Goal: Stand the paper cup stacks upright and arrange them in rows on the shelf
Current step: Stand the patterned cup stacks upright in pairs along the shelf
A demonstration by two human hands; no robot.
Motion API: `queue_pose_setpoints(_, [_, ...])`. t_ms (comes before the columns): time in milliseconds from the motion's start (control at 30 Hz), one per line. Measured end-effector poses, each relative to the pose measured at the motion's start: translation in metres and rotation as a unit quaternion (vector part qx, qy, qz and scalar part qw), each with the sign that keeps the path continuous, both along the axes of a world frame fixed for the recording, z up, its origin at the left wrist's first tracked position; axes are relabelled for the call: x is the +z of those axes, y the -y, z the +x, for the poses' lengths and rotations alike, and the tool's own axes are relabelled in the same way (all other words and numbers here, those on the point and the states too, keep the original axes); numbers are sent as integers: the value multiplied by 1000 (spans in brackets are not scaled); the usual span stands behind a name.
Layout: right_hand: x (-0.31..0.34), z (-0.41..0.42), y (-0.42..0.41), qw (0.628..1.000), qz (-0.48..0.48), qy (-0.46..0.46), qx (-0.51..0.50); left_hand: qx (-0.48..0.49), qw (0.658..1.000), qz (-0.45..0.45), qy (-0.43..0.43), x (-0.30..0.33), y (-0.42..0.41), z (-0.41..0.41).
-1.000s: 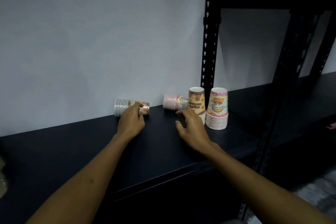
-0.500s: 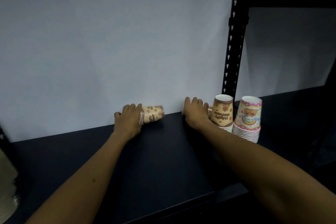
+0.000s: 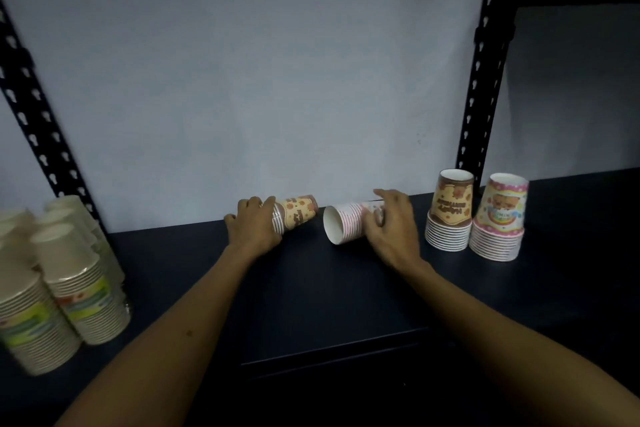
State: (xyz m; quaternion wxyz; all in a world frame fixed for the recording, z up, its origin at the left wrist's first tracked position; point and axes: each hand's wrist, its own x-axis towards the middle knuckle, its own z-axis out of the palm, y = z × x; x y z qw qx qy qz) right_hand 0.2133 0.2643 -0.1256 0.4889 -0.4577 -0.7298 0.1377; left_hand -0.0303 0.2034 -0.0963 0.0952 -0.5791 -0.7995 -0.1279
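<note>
Your left hand [image 3: 254, 224] is wrapped around the rim end of a brown-printed cup stack [image 3: 294, 215] that lies on its side against the back edge of the dark shelf [image 3: 329, 305], its closed base pointing toward the right; the fingers curl over the top of the stack and the thumb sits low on the near side, so this is a closed grasp on the stack. Your right hand [image 3: 391, 225] is cupped over a pink-striped cup stack [image 3: 346, 224], also lying on its side just beside the first one, with its open white mouth facing left and toward you (the far end is hidden under your fingers). The two lying stacks are close but not touching. Toward the back right of the shelf, next to the black perforated upright [image 3: 485, 73], two stacks stand mouth-down and side by side: a brown bear-print stack [image 3: 449, 215] and, just to its right, a pink rainbow-print stack [image 3: 498, 222]. They look to be touching at their lower rims. At the left end of the shelf stands a cluster of tall white cup stacks with green and orange bands [image 3: 65, 274], somewhat blurred, well apart from your hands. A plain pale wall [image 3: 259, 62] closes the back.
</note>
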Motion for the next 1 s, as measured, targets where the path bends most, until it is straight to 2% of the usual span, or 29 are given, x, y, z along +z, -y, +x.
queue_pose_setpoints(67, [13,-3,5,986,-73,-40,-142,13,1000,-3,6,2,7,1])
queue_pose_setpoints(100, [19,-5,5,974,-151,-37,-167,18,1000,-1,7,3,10,2])
queue_pose_setpoints(167, [28,-9,6,944,-299,8,-141,25,999,22,10,3,15,5])
queue_pose_setpoints(200, [33,-11,6,932,-344,29,-115,28,999,43,18,3,17,6])
queue_pose_setpoints(267, [37,-16,6,925,-372,31,-73,35,993,94,67,0,21,8])
queue_pose_setpoints(367, [38,-28,7,928,-367,-67,5,29,967,157,199,-8,26,10])
queue_pose_setpoints(467, [32,-38,16,941,-288,-162,77,23,940,199,276,-16,31,14])
queue_pose_setpoints(567, [18,-44,24,969,-147,-155,120,35,921,215,322,-24,34,17])
queue_pose_setpoints(667, [-1,-43,26,982,-79,-103,140,47,908,209,360,-31,34,21])
queue_pose_setpoints(767, [-3,-42,26,981,-63,-84,166,46,900,217,375,-36,35,21])
queue_pose_setpoints(1000, [-5,-37,25,965,-145,-86,200,18,889,204,410,-41,39,15])
